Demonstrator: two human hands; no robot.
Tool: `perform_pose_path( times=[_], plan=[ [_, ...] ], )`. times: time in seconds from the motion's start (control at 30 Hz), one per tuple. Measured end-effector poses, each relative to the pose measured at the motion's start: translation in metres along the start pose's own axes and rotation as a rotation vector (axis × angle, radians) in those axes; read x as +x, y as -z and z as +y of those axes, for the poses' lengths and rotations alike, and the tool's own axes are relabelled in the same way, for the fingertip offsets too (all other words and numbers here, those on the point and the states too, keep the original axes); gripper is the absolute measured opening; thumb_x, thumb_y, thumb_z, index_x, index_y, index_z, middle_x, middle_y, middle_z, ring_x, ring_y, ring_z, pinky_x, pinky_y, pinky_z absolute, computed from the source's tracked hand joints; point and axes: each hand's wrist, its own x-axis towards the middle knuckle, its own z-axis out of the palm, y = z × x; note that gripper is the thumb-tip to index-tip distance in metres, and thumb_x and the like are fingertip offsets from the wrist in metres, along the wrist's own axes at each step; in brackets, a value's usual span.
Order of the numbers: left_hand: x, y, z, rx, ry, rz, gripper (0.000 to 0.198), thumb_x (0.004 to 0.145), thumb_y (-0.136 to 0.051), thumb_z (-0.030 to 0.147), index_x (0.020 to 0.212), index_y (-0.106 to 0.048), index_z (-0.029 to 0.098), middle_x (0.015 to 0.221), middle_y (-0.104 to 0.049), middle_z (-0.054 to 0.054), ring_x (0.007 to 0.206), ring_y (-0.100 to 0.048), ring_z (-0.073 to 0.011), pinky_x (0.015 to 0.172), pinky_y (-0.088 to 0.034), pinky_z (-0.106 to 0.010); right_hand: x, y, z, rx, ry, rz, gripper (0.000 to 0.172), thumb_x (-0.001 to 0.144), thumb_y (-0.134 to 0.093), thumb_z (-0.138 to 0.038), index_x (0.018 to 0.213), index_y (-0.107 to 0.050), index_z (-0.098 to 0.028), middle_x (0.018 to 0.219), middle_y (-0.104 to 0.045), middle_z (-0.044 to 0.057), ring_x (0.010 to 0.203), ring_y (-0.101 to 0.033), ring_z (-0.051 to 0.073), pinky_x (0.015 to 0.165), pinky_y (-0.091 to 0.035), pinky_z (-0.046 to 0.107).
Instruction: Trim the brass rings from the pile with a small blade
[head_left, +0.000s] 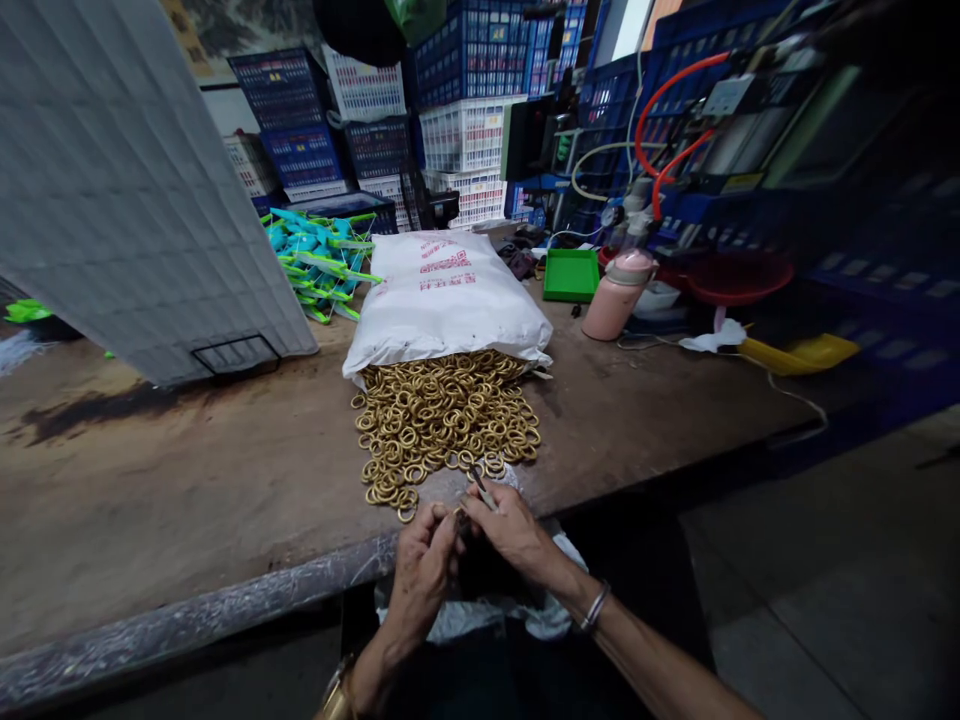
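Note:
At the table's front edge, my left hand (426, 562) is closed, with thumb and fingers pinching a small gold-coloured ring (458, 512) that is mostly hidden. My right hand (519, 532) meets it there, its fingers wrapped round a slim knife-like tool (484, 491) with a dark pointed end sticking up past the thumb. Just beyond both hands lies a heap of gold-coloured rings (450, 410), with a few loose ones at its near left side. The heap spills from under a white printed sack (450, 300) lying on the table.
A tall pale ribbed panel (150, 190) stands at left, with teal and lime plastic pieces (319, 260) behind it. Towards the right are a pink bottle (616, 297), a green tray (571, 276), a yellow scoop-like piece (802, 355) and a machine with red hoses (652, 100). Stacked crates (465, 135) fill the back.

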Motion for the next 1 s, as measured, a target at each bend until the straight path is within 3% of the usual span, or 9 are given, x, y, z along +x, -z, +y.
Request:
perform_pose_path(
  times=[0.13,0.47,0.83,1.0],
  plan=[
    [0.001,0.002,0.001,-0.115,0.123,-0.112,0.033,0.077,-0.048,0.047,0.063,-0.048,0.016,0.044,-0.041,0.007,0.035,-0.032,-0.0044,0.036,-0.026,-0.015,0.002,0.002,0.000,-0.067,0.045,0.032,0.015,0.076,-0.045,-0.027,0.065,-0.048,-0.017,0.059,-0.047,-0.005,0.059,-0.043,0.009,0.057,-0.033,0.020],
    [0.003,0.007,-0.004,-0.286,0.176,-0.193,0.024,0.077,-0.054,0.039,0.077,-0.051,0.015,0.057,-0.053,0.003,0.036,-0.036,-0.0029,0.035,-0.028,-0.015,0.001,0.002,-0.011,-0.048,0.041,-0.027,0.014,0.077,-0.042,-0.025,0.067,-0.048,-0.017,0.058,-0.049,-0.005,0.058,-0.046,0.009,0.058,-0.035,0.019],
    [-0.002,0.007,-0.002,-0.332,0.095,-0.226,0.026,0.074,-0.057,0.041,0.075,-0.052,0.016,0.061,-0.055,0.002,0.039,-0.041,-0.0040,0.039,-0.034,-0.017,0.000,0.002,-0.015,-0.013,0.048,-0.037,0.015,0.078,-0.040,-0.023,0.069,-0.051,-0.016,0.058,-0.051,-0.004,0.056,-0.047,0.010,0.058,-0.037,0.020],
    [-0.002,0.009,-0.004,-0.313,0.119,-0.154,0.033,0.069,-0.060,0.048,0.070,-0.047,0.017,0.061,-0.056,0.003,0.040,-0.042,-0.0048,0.037,-0.033,-0.016,-0.002,0.002,-0.010,-0.217,0.105,0.046,0.018,0.079,-0.039,-0.023,0.065,-0.049,-0.017,0.057,-0.049,-0.003,0.055,-0.045,0.010,0.053,-0.033,0.020]
  ],
)
